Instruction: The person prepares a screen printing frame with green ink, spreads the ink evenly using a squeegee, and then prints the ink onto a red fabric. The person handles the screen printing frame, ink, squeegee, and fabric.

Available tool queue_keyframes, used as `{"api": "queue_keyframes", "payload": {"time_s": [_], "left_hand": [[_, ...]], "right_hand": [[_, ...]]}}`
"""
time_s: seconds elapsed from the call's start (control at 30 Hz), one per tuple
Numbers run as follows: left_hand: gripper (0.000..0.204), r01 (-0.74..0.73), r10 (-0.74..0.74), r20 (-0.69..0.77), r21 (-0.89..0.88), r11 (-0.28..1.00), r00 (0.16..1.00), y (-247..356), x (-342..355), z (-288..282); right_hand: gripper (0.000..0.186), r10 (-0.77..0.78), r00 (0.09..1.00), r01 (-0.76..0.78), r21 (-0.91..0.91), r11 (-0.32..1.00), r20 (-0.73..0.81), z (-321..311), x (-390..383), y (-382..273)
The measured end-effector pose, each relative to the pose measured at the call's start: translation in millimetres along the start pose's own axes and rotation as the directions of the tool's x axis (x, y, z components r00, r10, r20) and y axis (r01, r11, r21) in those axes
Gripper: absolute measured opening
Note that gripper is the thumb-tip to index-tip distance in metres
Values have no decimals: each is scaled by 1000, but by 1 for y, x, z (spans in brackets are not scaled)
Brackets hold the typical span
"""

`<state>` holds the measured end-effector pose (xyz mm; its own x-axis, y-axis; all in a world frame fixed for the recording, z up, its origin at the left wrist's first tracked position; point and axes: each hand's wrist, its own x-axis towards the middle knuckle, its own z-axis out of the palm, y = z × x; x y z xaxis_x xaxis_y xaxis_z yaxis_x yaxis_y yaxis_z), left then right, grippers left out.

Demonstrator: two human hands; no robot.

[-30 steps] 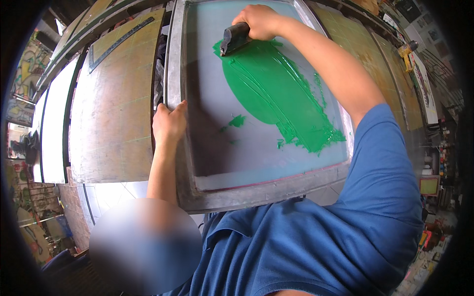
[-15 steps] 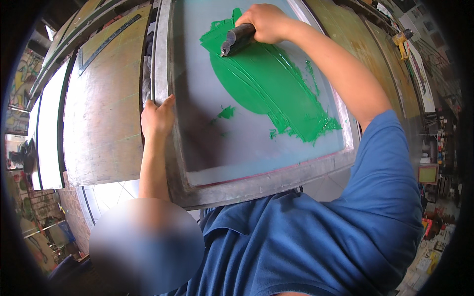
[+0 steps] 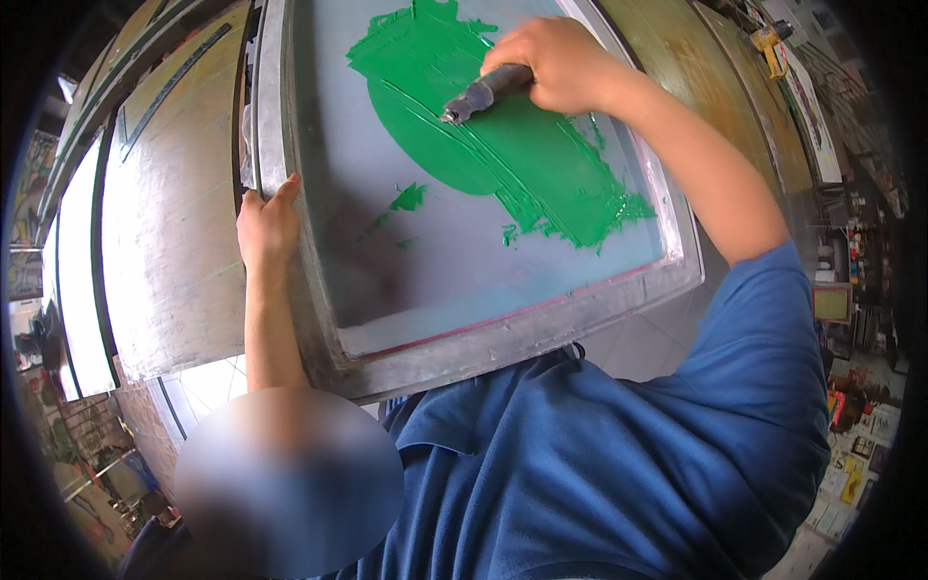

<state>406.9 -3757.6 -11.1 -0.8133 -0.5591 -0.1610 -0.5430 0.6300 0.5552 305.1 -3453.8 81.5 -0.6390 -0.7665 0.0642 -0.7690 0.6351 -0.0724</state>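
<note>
A screen-printing frame point(image 3: 522, 353) with a grey metal border lies before me, its pale mesh point(image 3: 440, 275) partly coated in thick green ink point(image 3: 435, 130). My right hand point(image 3: 564, 66) is closed round a dark squeegee point(image 3: 488, 94) standing in the ink toward the far part of the screen. The hand covers much of the squeegee, and its lower edge is hidden. At the left border, my left hand point(image 3: 269, 220) grips the frame, thumb on top and fingers partly hidden over the outer side. A small separate smear of green point(image 3: 408, 197) sits left of the main patch.
Worn boards point(image 3: 179, 222) lie left of the frame, one bearing a dark metal strip point(image 3: 179, 87). More boards point(image 3: 677, 72) run along the right. A yellow power tool point(image 3: 770, 43) rests at the far right. Cluttered shelves point(image 3: 870, 242) stand beyond.
My right hand has drawn the squeegee nearer and to the right across the ink. My left hand keeps its hold on the frame. The whole view has shifted slightly.
</note>
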Motion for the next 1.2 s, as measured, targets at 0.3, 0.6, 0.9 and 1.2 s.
{"api": "queue_keyframes", "payload": {"time_s": [0.3,0.6,0.9,1.2], "left_hand": [[54,23,-23,4,-100,995,1000,-5,3,1],[47,-15,14,-6,-177,984,1000,-24,20,10],[44,25,-24,3,-154,988,1000,-18,14,6],[48,-68,66,-22,-125,990,998,-16,10,3]], "right_hand": [[31,-23,991,24,7,1000,-129,13,-67,-4],[32,-40,979,41,2,999,-201,14,-120,-18],[33,-20,987,24,21,999,-158,5,-142,-24],[34,267,963,-264,249,932,23,-34,-79,13]]}}
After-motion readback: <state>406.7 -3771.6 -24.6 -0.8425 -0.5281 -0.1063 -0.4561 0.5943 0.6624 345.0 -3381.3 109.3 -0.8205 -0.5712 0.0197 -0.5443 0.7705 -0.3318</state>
